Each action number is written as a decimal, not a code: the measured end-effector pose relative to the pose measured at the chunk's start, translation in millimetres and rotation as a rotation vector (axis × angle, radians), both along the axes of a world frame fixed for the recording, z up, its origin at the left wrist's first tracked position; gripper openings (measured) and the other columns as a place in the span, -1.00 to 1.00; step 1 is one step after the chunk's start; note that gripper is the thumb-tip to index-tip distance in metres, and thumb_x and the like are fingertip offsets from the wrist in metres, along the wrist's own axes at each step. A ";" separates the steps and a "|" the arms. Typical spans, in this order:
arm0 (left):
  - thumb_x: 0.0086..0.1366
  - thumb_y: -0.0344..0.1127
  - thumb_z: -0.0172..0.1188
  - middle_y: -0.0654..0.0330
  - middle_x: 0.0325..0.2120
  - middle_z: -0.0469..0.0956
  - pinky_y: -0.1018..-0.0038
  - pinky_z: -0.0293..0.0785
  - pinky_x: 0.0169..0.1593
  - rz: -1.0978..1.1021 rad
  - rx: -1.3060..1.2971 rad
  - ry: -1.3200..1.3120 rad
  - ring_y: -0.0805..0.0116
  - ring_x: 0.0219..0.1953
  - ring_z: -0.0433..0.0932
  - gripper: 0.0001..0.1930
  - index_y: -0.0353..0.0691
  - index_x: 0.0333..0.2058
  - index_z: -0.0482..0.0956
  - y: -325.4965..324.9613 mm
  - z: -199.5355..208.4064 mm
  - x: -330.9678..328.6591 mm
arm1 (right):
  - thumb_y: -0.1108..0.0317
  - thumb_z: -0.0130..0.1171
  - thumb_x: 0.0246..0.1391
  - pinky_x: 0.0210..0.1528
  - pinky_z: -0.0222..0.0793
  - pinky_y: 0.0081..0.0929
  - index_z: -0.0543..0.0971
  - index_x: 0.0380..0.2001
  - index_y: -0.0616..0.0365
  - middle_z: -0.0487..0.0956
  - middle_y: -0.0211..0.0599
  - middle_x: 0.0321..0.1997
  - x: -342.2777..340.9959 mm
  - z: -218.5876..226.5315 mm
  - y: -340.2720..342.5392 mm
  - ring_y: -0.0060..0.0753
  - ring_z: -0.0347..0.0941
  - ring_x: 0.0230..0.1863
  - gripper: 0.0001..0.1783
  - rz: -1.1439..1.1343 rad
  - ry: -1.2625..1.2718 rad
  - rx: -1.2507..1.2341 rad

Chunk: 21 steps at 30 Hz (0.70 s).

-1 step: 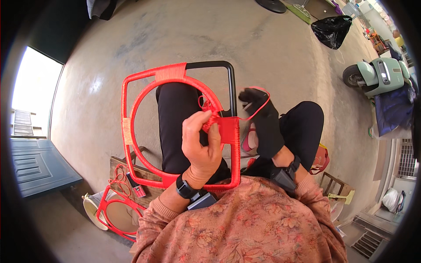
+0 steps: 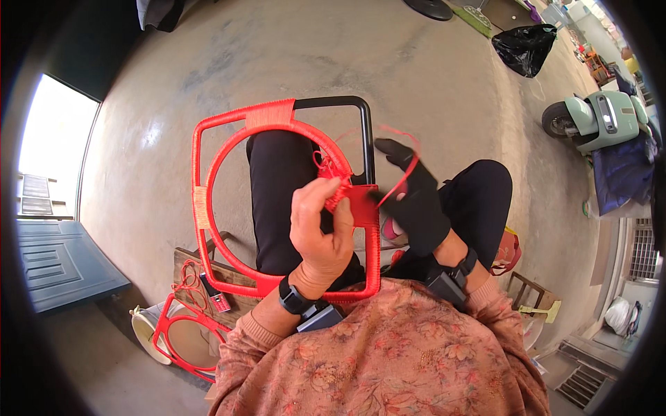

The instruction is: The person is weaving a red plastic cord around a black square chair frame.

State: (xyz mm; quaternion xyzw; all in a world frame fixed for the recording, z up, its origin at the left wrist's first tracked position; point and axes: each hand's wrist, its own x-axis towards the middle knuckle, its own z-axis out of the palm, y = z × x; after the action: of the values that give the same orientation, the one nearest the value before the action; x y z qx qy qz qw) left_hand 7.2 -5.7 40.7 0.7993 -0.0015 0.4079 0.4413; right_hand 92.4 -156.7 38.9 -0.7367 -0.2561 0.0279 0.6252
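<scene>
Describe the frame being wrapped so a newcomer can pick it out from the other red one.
Start at the person's lap: the frame lies across the black-trousered knees, gripped by the bare left hand, with the gloved right hand pulling red cord. Unlike the smaller, fully red frame on the floor at lower left, its top-right corner is still bare black metal.

Bare grey concrete floor (image 2: 416,83), smooth and stained; on it, far up right, a black plastic bag (image 2: 525,47); further right, a pale green scooter (image 2: 598,119); lower left, a wooden board (image 2: 208,274) with loose red cord (image 2: 186,283) on top; beside it, a second red-wrapped frame (image 2: 182,333).
</scene>
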 end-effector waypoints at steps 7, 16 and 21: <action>0.28 -0.53 0.12 0.06 -0.20 0.50 0.46 0.44 -0.07 0.015 -0.306 0.084 0.34 -0.20 0.50 -0.72 -0.39 -0.03 0.43 0.9 -1.9 3.5 | 0.32 0.29 0.02 -0.01 0.43 -0.43 0.54 -0.05 0.15 0.61 -0.17 -0.12 -10.7 29.6 10.1 -0.39 0.56 -0.12 -0.61 -0.111 0.343 0.103; 0.44 -0.34 0.04 0.30 -0.32 0.52 0.61 0.51 -0.25 -0.328 -1.004 0.645 0.61 -0.31 0.49 -0.68 -0.29 0.11 0.36 -0.3 -17.8 5.9 | 0.46 0.17 -0.13 -0.21 0.41 -0.47 0.51 -0.25 0.28 0.57 -0.24 -0.37 9.1 26.3 -96.5 -0.47 0.50 -0.28 -0.71 -0.193 0.359 -0.471; 0.43 -0.37 0.05 0.27 -0.28 0.57 0.64 0.48 -0.25 -0.418 -0.967 0.594 0.62 -0.33 0.51 -0.67 -0.30 0.12 0.36 -3.3 -17.2 9.1 | 0.27 0.21 -0.02 -0.26 0.46 -0.30 0.54 -0.21 0.20 0.60 -0.23 -0.41 -5.9 15.0 -84.9 -0.20 0.59 -0.33 -0.69 -0.054 0.050 -0.754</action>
State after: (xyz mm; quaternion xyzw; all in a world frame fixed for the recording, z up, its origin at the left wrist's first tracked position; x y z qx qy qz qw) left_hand 16.4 -9.0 23.4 0.5705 0.1505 0.0262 0.8070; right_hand 86.5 -241.6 53.9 -0.9206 -0.1931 0.1217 0.3168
